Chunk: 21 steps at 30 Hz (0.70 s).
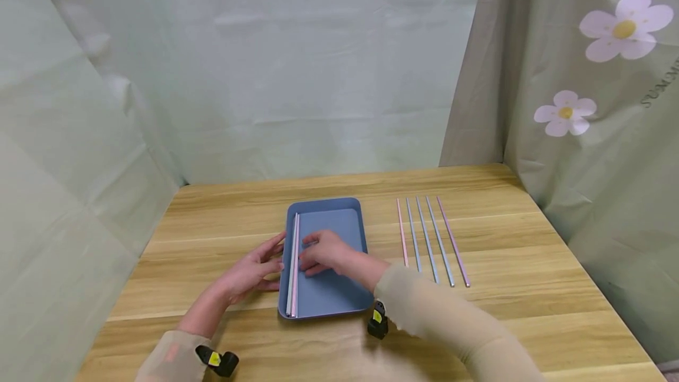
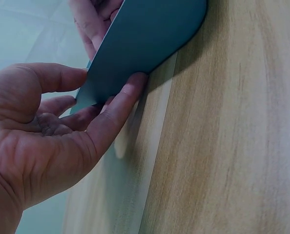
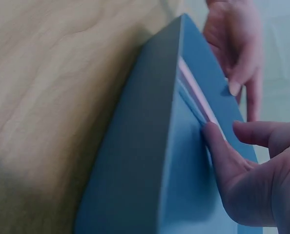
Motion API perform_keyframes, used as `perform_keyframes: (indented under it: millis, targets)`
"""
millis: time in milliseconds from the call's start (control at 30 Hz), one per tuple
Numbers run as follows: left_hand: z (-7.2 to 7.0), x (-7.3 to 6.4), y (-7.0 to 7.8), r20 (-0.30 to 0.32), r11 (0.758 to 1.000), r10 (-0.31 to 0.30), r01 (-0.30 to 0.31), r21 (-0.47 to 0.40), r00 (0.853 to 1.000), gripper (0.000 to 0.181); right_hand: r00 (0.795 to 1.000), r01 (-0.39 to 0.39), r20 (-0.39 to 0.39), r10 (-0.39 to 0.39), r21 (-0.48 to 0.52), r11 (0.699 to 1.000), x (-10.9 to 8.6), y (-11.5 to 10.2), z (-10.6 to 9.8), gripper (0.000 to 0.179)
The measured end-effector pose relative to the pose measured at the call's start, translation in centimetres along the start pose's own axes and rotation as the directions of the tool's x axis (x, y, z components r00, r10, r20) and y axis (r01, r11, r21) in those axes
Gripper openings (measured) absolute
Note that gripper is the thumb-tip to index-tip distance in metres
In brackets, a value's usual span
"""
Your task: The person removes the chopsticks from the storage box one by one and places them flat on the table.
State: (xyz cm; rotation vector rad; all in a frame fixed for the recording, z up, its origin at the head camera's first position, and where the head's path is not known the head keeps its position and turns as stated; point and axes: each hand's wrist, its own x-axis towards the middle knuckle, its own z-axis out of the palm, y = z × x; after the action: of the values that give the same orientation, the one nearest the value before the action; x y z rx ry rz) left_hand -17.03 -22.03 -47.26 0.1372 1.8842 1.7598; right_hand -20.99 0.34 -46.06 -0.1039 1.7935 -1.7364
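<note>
A blue-grey tray (image 1: 331, 296) lies on the table with several slim, shiny chopsticks (image 1: 294, 287) lengthwise along its left wall. My left hand (image 1: 251, 275) is at the outer left side; in the left wrist view its fingers touch the tray wall (image 2: 135, 44) from outside and the thumb reaches the rim. Inside the tray is my right hand (image 1: 326, 251), its fingers against the chopsticks. The right wrist view shows one fingertip touching the pink and blue chopsticks (image 3: 196, 92), with another digit held apart above them.
Right of the tray, several pink, blue and purple metallic chopsticks (image 1: 427, 239) lie side by side, spaced apart, on the wooden table (image 1: 504, 311). A pale cloth (image 1: 329, 75) hangs behind the table, and a curtain with flowers (image 1: 564, 113) hangs at the right.
</note>
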Motion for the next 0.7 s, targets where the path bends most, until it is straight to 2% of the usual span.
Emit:
perform_keyframes:
  millis: [100,267,467,567,700]
  targets:
    - [-0.1,0.0,0.1,0.009,1.0,0.006,-0.006,0.003,1.0,0.077,0.998,0.03,-0.057,-0.033,-0.049,0.998,0.3,0.4,0.7,0.057]
    - [-0.2,0.1,-0.1,0.012,1.0,0.005,-0.005,0.005,1.0,0.077,0.986,0.073,-0.129,-0.102,-0.214,0.974,0.8,1.2,1.7,0.066]
    - [0.1,0.1,0.1,0.006,1.0,-0.008,0.008,0.008,1.0,0.076,0.977,0.114,-0.126,-0.17,-0.365,0.924,0.9,1.8,2.1,0.069]
    - [0.1,0.1,0.2,0.015,1.0,-0.003,0.003,0.008,1.0,0.076,0.977,0.116,-0.126,-0.171,-0.359,0.926,1.0,2.0,2.3,0.071]
    - [0.0,0.0,0.2,0.02,1.0,0.003,-0.003,0.0,1.0,0.077,0.98,0.102,-0.13,-0.149,-0.309,0.945,1.0,2.0,2.6,0.073]
